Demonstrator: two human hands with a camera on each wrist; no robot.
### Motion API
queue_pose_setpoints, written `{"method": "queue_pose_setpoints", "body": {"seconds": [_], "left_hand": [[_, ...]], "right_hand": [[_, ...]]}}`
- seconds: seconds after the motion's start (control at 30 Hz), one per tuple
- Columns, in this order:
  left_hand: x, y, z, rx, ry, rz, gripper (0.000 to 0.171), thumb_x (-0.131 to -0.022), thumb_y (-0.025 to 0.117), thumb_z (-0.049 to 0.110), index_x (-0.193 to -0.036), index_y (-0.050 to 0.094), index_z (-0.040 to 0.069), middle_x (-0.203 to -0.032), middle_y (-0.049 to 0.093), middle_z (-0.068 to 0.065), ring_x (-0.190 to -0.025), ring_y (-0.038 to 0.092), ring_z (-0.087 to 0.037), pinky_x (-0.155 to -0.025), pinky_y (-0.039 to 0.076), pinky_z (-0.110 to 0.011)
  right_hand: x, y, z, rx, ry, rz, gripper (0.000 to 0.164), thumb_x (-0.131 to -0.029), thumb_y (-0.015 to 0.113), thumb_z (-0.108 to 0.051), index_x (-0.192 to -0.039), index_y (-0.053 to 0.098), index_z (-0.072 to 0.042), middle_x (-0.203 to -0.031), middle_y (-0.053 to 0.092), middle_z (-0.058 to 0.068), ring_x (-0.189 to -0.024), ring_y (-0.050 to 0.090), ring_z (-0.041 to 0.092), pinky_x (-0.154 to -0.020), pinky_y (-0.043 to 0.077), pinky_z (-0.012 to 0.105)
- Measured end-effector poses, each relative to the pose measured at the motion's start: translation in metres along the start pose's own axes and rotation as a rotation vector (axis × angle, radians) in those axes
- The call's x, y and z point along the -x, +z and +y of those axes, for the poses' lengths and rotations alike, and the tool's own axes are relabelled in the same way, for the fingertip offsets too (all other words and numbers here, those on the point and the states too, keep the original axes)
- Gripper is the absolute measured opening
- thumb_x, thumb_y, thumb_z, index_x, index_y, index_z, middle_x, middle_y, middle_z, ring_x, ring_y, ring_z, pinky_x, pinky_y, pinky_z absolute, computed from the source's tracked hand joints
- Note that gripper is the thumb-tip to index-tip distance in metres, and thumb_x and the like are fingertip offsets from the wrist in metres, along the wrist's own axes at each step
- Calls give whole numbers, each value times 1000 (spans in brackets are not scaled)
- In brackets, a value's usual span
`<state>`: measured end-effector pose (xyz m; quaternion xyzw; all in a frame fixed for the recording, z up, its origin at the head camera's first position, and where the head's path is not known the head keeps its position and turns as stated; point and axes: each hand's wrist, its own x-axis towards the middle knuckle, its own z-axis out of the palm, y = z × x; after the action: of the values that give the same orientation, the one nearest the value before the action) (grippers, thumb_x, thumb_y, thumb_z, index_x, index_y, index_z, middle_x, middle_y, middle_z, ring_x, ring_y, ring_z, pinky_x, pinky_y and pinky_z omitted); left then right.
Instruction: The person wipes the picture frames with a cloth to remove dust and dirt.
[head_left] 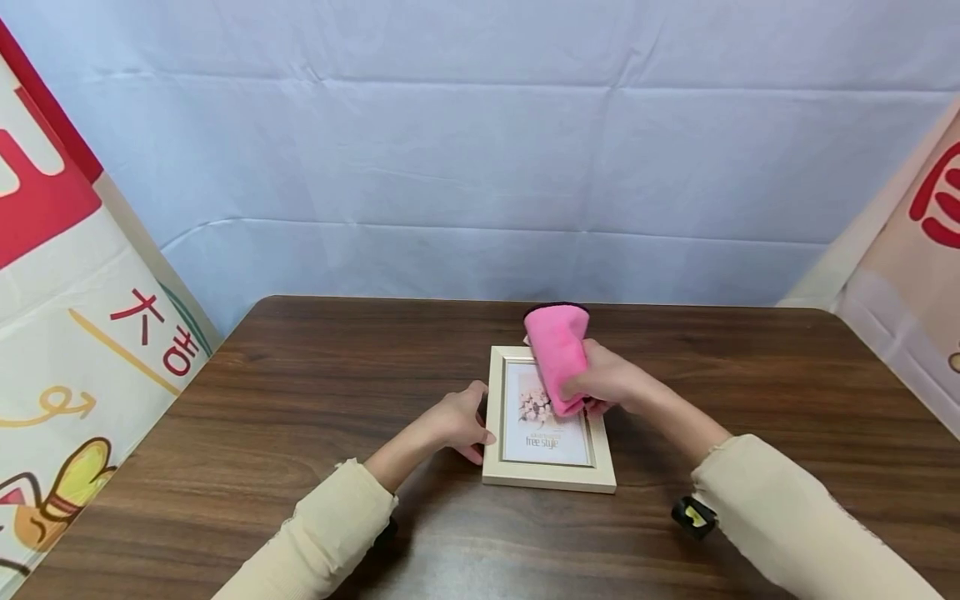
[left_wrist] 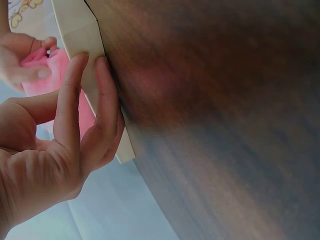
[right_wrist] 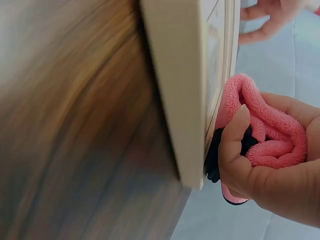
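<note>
A cream picture frame (head_left: 547,477) lies flat on the wooden table, with a print of pink blossoms and the words "free style" upside down in the head view. My left hand (head_left: 459,421) is at its left edge; in the left wrist view, extended fingers (left_wrist: 102,95) press their tips against the frame's side (left_wrist: 82,37). My right hand (head_left: 611,379) grips a folded pink cloth (head_left: 557,346) with a dark edge, laid over the upper right part of the frame. In the right wrist view, the thumb and fingers curl round the rolled cloth (right_wrist: 280,142), right at the frame's face.
The brown wooden table (head_left: 337,375) ends at a far edge before a pale blue cloth backdrop (head_left: 480,167). Printed banners (head_left: 135,275) hang at the left and right sides. A small black device (head_left: 693,517) sits under the right sleeve.
</note>
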<state>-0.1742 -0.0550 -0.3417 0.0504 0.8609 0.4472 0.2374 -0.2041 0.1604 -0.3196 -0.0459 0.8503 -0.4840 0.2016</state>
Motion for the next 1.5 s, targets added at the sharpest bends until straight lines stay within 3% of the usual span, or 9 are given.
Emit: {"method": "queue_pose_setpoints", "body": {"seconds": [0.33, 0.57, 0.7, 0.87, 1.1, 1.17, 1.33, 1.5], "left_hand": [[0, -1, 0, 10, 6, -17, 51, -79, 62, -13, -122, 37, 0, -75, 52, -16, -53, 62, -27, -47, 57, -31], [0, -1, 1, 18, 11, -22, 51, -80, 61, -13, -122, 37, -1, -75, 52, -16, -54, 62, -28, -48, 57, -31], [1, -1, 1, 18, 15, -21, 52, -79, 61, -13, -124, 36, -1, -75, 52, -16, -54, 62, -28, -47, 57, -31], [2, -1, 0, 14, 11, -17, 54, -79, 62, -14, -125, 36, -2, -76, 52, -16, -53, 62, -26, -47, 57, -30], [2, -1, 1, 1, 2, -12, 57, -78, 63, -12, -127, 36, 0, -77, 52, -16, -54, 61, -24, -47, 57, -31], [2, 0, 0, 3, 3, -12, 57, -78, 63, -12, -127, 36, 0, -77, 53, -16, -54, 61, -24, -47, 57, -31], [1, 0, 0, 1, -1, -13, 57, -79, 63, -12, -127, 35, 0, -78, 53, -16, -54, 61, -23, -47, 57, -30], [0, -1, 0, -13, -18, -16, 59, -80, 63, -10, -130, 34, 1, -81, 52, -16, -54, 61, -23, -47, 57, -29]], "right_hand": [[-5, 34, -21, -34, -1, -58, 52, -69, 64, 1, -110, 31, 3, -81, 58, 19, -57, 60, 22, -45, 54, 32], [-6, 41, -23, -9, -9, -56, 50, -67, 63, 1, -108, 35, 2, -80, 57, 16, -55, 56, 20, -43, 51, 30], [-4, 34, -18, -28, -9, -56, 45, -67, 62, 1, -104, 36, 2, -79, 57, 17, -55, 56, 21, -42, 50, 30], [2, 14, -8, -30, 20, -19, 54, -69, 63, 0, -111, 29, 4, -82, 54, 17, -55, 56, 20, -44, 52, 31], [9, -16, 5, -44, 21, -27, 39, -73, 61, -2, -102, 35, 3, -69, 58, 13, -53, 54, 18, -47, 55, 32], [11, -22, 8, -51, 32, -24, 42, -74, 61, -2, -104, 33, 3, -70, 57, 12, -53, 53, 18, -48, 55, 32], [14, -29, 12, -70, 57, -16, 48, -74, 62, -2, -109, 28, 3, -74, 54, 12, -54, 52, 18, -50, 56, 31], [11, -27, 12, -86, 60, -40, 44, -76, 61, -2, -107, 30, 3, -74, 54, 12, -54, 53, 18, -50, 56, 30]]}}
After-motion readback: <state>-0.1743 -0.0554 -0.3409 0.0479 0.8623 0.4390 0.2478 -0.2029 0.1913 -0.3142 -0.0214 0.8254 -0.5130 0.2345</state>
